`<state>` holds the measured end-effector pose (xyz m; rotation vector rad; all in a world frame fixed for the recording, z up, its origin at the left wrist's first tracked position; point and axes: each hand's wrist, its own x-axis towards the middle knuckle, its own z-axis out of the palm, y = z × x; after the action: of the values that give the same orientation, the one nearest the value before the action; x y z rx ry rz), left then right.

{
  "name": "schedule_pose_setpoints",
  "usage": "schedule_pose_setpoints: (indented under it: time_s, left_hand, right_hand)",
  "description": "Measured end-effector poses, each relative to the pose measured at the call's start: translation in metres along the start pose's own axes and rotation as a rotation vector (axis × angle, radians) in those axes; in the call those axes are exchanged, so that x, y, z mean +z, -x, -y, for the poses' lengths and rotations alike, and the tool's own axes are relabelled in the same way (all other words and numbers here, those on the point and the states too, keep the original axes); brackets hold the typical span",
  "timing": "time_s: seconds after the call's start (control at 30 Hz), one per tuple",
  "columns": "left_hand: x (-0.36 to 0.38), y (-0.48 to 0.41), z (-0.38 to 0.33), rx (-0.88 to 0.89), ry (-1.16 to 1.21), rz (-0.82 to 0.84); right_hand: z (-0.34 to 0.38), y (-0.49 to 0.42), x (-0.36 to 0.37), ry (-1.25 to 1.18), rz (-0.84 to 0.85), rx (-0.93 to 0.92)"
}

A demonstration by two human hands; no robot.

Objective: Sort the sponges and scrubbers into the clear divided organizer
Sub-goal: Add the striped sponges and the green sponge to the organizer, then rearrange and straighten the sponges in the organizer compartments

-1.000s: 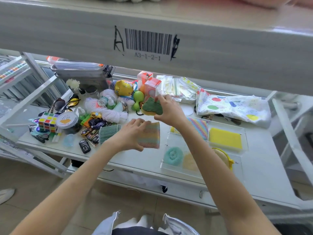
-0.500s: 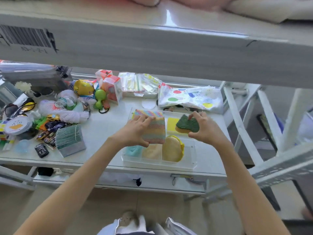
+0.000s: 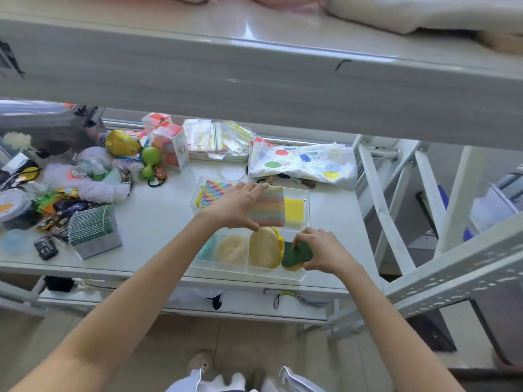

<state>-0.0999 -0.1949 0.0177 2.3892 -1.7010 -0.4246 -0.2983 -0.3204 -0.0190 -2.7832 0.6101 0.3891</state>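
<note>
Fingers point(image 3: 300, 241) of the right hand point(image 3: 321, 251) are curled tight on the green scrubber point(image 3: 297, 254), pressing it down at the front-right compartment of the clear divided organizer point(image 3: 294, 276), at about 4 o'clock of the tray. Half a second ago this scrubber was held up over the back row; it has since dropped to the front row, touching the round yellow scrubber point(image 3: 264, 247) at its 9 o'clock. Whether it sits fully in is hidden by the hand.

Left hand point(image 3: 236, 206) pinches the pastel striped sponge point(image 3: 268, 209) between thumb and fingers, over the back row, between the rainbow striped sponge point(image 3: 215, 192) and the yellow sponge point(image 3: 293, 209). It was lower before; it has moved toward 12 o'clock.

Judgement: both pieces are at placement, release pending. The green striped sponge point(image 3: 93, 229) lies on the table point(image 3: 158, 210), unsorted.
</note>
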Motion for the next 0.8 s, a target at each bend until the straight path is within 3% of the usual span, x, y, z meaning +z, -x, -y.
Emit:
schedule_pose_setpoints:
  time_s: [0.47, 0.8]
  left_hand:
    - [0.019, -0.065, -0.015, 0.043, 0.185, 0.141]
    - [0.011, -0.057, 0.009, 0.083, 0.247, 0.096]
  right_hand:
    - [0.0, -0.01, 0.005, -0.191, 0.032, -0.075]
    - [-0.001, -0.023, -0.055, -0.263, -0.23, -0.033]
